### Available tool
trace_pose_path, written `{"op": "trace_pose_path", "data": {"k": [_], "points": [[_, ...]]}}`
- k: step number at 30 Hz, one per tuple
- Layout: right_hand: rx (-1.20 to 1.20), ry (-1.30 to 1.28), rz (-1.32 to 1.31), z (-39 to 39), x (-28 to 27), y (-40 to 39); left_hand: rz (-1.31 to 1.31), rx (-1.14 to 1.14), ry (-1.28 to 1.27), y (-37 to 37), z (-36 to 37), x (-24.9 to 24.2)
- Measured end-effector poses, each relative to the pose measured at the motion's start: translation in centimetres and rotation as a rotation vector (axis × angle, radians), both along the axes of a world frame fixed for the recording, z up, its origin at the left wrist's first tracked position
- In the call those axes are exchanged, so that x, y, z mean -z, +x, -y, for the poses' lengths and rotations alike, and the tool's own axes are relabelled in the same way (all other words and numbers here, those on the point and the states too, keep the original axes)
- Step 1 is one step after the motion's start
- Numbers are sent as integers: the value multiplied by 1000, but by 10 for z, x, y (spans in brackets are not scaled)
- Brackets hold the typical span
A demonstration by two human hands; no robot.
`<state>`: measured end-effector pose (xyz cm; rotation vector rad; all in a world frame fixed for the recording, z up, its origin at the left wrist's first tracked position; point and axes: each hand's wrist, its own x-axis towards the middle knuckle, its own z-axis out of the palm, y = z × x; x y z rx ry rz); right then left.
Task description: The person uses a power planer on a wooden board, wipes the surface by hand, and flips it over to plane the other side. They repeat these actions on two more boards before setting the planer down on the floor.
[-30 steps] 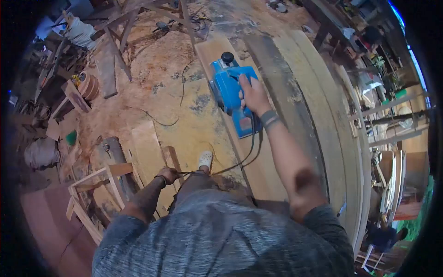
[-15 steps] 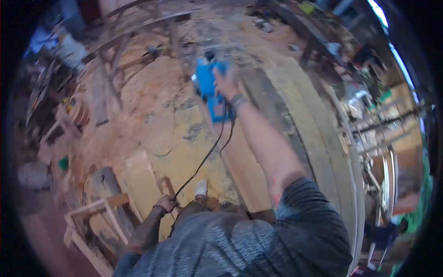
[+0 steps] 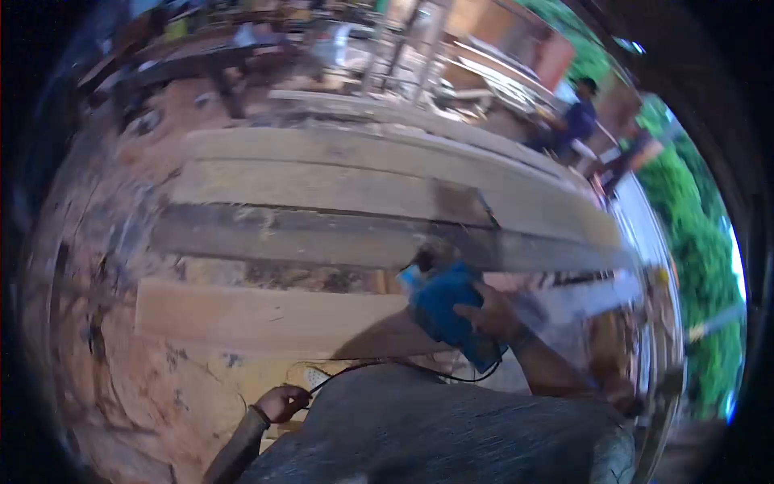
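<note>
My right hand (image 3: 493, 316) is wrapped around the handle of a blue electric planer (image 3: 443, 310), held at the right end of a pale wooden board (image 3: 234, 315). The planer is tilted, and in this view it overlaps the board's end. A black power cord (image 3: 348, 370) loops from the planer's rear across the front of my shirt. Low on the left, my left hand (image 3: 282, 403) is closed around that cord.
Beyond the pale board lie a dark weathered plank (image 3: 322, 238) and wider planks (image 3: 306, 181). A workbench (image 3: 185, 60) stands at the back left. Another person (image 3: 576, 121) is at the back right, near stacked timber. Wood dust covers the ground (image 3: 105, 323).
My view has swung to the right, bringing the planks crosswise and the other person higher. The planer, still in my right hand, has come from far ahead to nearer my body.
</note>
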<state>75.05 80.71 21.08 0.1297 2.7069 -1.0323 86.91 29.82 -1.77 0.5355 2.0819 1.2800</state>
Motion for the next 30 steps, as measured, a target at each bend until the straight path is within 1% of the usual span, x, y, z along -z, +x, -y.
{"op": "trace_pose_path", "data": {"k": [1, 2, 3, 4, 6, 8, 10, 13, 15, 16, 17, 18, 19, 21, 24, 27, 28, 29, 30], "points": [[244, -169, 98, -17, -6, 22, -49, 142, -18, -26, -9, -2], [331, -245, 41, -39, -3, 48, -104, 270, -34, -47, -23, 4], [405, -322, -13, -62, 1, 67, -153, 385, -51, -71, -39, -2], [477, -398, -67, -74, 5, 87, -112, 444, -11, -86, -52, -11], [551, -398, -150, -80, -6, 111, -27, 539, 63, -108, -94, -39], [581, -401, -217, -95, -7, 124, 154, 569, 157, -119, -131, -44], [578, -412, -263, -112, -1, 130, 111, 621, 127, -124, -163, -52], [609, -456, -293, -150, 26, 126, -359, 705, -52, -127, -206, -88], [578, -484, -286, -171, 35, 113, -739, 717, -135, -128, -225, -118], [555, -499, -286, -183, 40, 103, -555, 661, -149, -122, -225, -97], [546, -501, -290, -198, 51, 91, -374, 595, -164, -111, -220, -57], [535, -503, -290, -212, 65, 79, -190, 520, -176, -98, -214, -35], [523, -505, -289, -218, 73, 67, -213, 475, -197, -87, -211, -34], [513, -590, -319, -226, 85, 40, -262, 382, -238, -67, -213, -34], [454, -652, -321, -232, 87, 7, -172, 211, -422, -36, -218, -32], [395, -687, -312, -243, 107, -9, -101, 103, -355, 4, -199, 27], [376, -696, -315, -246, 113, -16, -118, 64, -286, 15, -202, 23], [360, -706, -330, -247, 118, -20, 55, -10, -292, 27, -207, 20], [348, -711, -342, -249, 121, -21, 91, 9, -304, 32, -216, 8]]}}
